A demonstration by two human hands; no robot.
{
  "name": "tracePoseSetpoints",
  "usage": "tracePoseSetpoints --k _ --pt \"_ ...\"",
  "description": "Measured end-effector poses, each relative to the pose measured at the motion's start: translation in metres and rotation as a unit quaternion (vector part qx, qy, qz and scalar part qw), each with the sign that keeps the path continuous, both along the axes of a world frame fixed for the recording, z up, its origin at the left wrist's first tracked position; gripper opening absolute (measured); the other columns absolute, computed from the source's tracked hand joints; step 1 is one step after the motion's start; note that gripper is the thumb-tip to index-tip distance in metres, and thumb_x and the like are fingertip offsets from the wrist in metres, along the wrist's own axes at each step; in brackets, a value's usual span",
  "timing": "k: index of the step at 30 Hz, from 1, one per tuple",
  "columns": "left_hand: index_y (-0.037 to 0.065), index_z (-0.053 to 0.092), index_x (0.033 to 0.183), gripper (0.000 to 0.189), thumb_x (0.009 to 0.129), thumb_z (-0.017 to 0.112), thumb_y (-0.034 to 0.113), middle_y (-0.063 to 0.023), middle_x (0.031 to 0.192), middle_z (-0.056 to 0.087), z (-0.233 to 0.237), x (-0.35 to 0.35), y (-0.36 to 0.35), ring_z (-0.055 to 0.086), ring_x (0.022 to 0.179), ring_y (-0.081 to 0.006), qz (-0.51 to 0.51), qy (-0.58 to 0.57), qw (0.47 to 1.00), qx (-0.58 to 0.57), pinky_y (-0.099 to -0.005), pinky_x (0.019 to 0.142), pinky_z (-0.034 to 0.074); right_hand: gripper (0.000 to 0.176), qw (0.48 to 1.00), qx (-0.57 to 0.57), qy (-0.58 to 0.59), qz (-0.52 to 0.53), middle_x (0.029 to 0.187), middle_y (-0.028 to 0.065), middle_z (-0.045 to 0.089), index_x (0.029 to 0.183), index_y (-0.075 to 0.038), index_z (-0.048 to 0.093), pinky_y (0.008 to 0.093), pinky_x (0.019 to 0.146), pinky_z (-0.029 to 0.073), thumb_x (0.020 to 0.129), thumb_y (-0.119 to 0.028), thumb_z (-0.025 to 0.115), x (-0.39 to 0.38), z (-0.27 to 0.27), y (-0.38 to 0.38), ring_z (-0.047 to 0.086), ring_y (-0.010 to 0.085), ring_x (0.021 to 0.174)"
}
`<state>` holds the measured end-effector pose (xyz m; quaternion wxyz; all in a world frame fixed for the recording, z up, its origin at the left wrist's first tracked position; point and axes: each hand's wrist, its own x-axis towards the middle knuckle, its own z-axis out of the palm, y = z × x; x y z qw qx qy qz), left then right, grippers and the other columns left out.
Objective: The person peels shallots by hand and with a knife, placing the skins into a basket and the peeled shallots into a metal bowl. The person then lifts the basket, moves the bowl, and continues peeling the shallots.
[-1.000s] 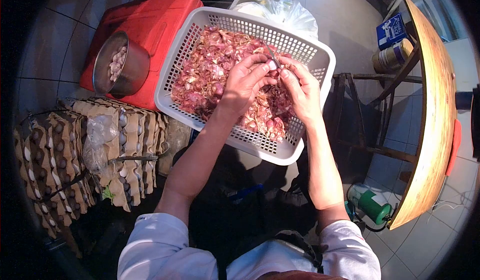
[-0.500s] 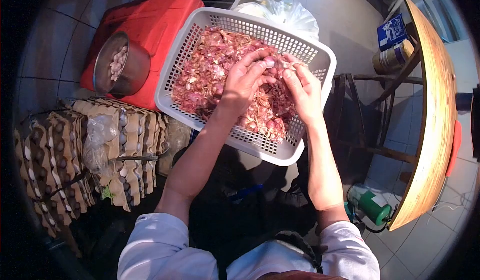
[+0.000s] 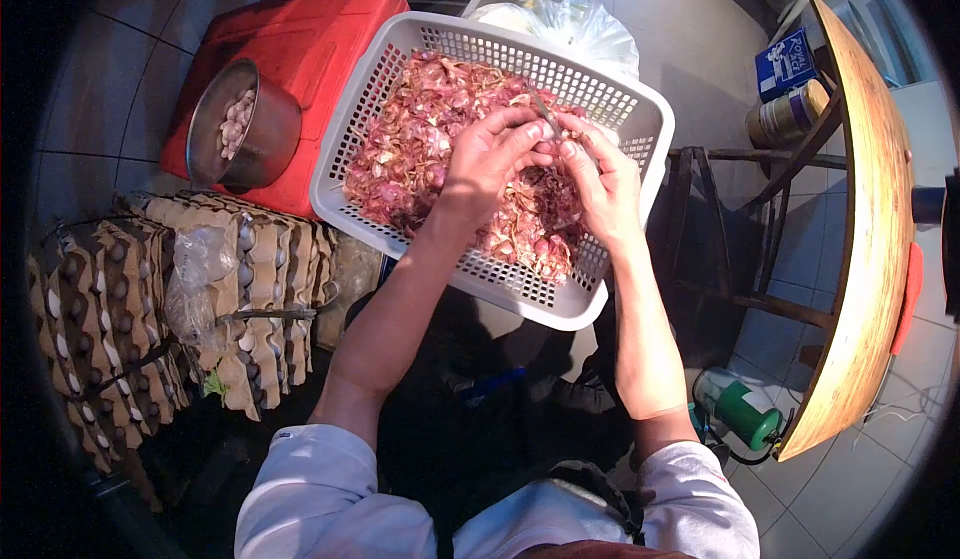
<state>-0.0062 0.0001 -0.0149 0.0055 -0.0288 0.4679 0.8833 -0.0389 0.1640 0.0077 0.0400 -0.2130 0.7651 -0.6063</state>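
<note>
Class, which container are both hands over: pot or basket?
The grey basket with holed walls; the metal pot sits left of it, on the red box.

One head-worn camera looks forward and steeply down from above the wearer's side of the grey basket (image 3: 520,305), fairly near; its wide, curving field takes in the red box (image 3: 310,49) left of the basket and the wooden tabletop (image 3: 862,229) to its right.

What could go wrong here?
The knife in the right hand is close to the fingertips of the left hand, so a slip might nick them. The metal pot of pale bulbs sits on the red box; a bump could spill it. A stray elbow might jostle the egg trays.
</note>
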Motion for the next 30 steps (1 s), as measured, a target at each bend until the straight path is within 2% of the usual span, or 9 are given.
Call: tracePoseSetpoints --k 4,10,16,22,28,30 --pt "-0.003 0.054 0.121 0.026 0.099 0.051 0.011 -0.0091 0.104 0.065 0.002 0.001 0.005 0.064 0.090 -0.0142 0.012 -0.012 1.000 0.018 -0.0259 0.081 0.055 0.034 0.998 -0.041 -0.044 -0.009 0.111 0.0129 0.069 0.125 -0.005 0.061 0.0314 0.091 0.048 0.091 -0.013 0.063 0.000 -0.004 0.000 0.063 0.0172 0.106" --pt "-0.001 0.054 0.121 0.026 0.100 0.051 0.013 -0.0073 0.106 0.064 0.001 0.001 0.003 0.063 0.092 -0.0127 0.022 -0.008 0.999 0.025 -0.0254 0.081 0.054 0.036 1.000 -0.017 0.021 0.008 0.110 0.0129 0.069 0.126 -0.005 0.059 0.0324 0.090 0.048 0.091 -0.013 0.063 0.004 0.002 -0.001 0.063 0.0180 0.104" --pt "-0.001 0.056 0.118 0.024 0.099 0.052 0.013 -0.0076 0.104 0.064 -0.002 0.002 0.002 0.063 0.092 -0.0130 0.001 -0.007 1.000 0.007 -0.0252 0.080 0.055 0.030 0.998 -0.036 -0.049 0.020 0.110 0.0118 0.068 0.119 -0.002 0.060 0.0323 0.089 0.048 0.092 -0.014 0.062 0.003 0.000 -0.001 0.062 0.0180 0.104" --pt "-0.002 0.056 0.117 0.024 0.098 0.053 0.012 -0.0094 0.103 0.064 0.002 0.004 0.009 0.064 0.089 -0.0152 0.004 -0.027 0.999 0.026 -0.0272 0.080 0.056 0.024 0.993 -0.107 -0.057 0.005 0.100 0.0050 0.065 0.115 0.000 0.060 0.0262 0.084 0.047 0.095 -0.013 0.058 0.000 -0.008 -0.001 0.059 0.0116 0.094" --pt "-0.002 0.054 0.120 0.025 0.099 0.052 0.011 -0.0107 0.106 0.064 0.005 0.004 0.008 0.064 0.092 -0.0164 -0.001 -0.024 0.998 0.053 -0.0293 0.082 0.056 0.026 0.971 -0.159 -0.175 -0.020 0.103 0.0025 0.062 0.119 0.000 0.059 0.0220 0.081 0.046 0.096 -0.012 0.057 -0.004 -0.009 0.005 0.056 0.0065 0.092" --pt "-0.002 0.053 0.121 0.025 0.099 0.050 0.011 -0.0107 0.107 0.064 0.001 0.003 0.005 0.064 0.094 -0.0166 -0.007 -0.022 0.997 0.071 -0.0300 0.084 0.056 0.029 0.971 -0.160 -0.176 0.000 0.106 0.0040 0.063 0.121 0.000 0.058 0.0241 0.084 0.046 0.095 -0.013 0.059 -0.002 -0.006 0.005 0.057 0.0092 0.095"
